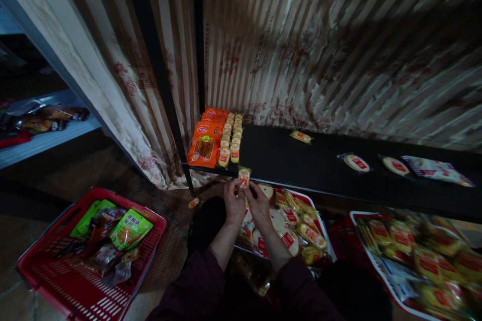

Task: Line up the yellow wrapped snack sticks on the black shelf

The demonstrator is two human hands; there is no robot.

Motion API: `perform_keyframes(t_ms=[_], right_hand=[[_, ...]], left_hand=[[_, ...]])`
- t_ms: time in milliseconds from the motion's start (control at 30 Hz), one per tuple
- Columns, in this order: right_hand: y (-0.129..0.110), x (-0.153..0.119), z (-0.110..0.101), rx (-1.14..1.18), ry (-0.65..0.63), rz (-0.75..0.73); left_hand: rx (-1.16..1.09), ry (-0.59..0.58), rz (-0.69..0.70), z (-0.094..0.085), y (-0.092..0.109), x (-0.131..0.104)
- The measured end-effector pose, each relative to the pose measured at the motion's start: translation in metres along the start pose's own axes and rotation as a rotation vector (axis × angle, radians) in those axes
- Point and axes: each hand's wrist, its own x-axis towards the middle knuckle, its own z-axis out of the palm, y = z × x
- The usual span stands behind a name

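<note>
Between my two hands is a small yellow packaged snack cake (244, 175) in a clear wrapper, held upright near the shelf's front edge. My left hand (234, 202) pinches its lower left side, and my right hand (258, 204) pinches its lower right side. Just beyond, two rows of similar snack cakes (230, 141) lie lined up on the black shelf (271, 153). Orange snack bags (206, 140) are stacked left of those rows. Under my forearms sits a white-rimmed basket (327, 233) full of packaged cakes and round white pastries.
A red basket (156, 218) with green and dark snack bags stands at left. Another white-rimmed basket (367, 256) is at right. Loose packets (356, 162) lie along the shelf. One small packet (193, 203) is on the floor. Black posts (160, 60) and curtains (301, 50) bound the shelf.
</note>
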Motion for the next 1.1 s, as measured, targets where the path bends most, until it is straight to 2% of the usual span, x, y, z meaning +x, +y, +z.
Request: perform_keyframes(t_ms=[167,333,467,667,900,1100], right_hand=[[-0.005,0.013,0.004,-0.063,0.014,-0.020],[-0.013,0.031,0.010,-0.142,-0.016,-0.070],[-0.013,0.046,0.016,-0.182,-0.006,-0.133],[-0.011,0.062,0.024,-0.254,-0.011,-0.187],[-0.005,0.071,0.033,-0.349,0.003,-0.247],[0.000,0.077,0.037,-0.435,0.004,-0.307]], left_hand=[[0.028,-0.027,0.064,0.002,0.001,0.010],[0.014,-0.024,0.113,0.005,-0.006,0.024],[0.052,-0.021,0.108,0.006,-0.005,0.034],[0.209,-0.026,0.093,0.010,0.006,0.046],[0.124,-0.024,0.074,0.013,0.006,0.056],[0.139,-0.009,0.074,0.014,0.000,0.058]])
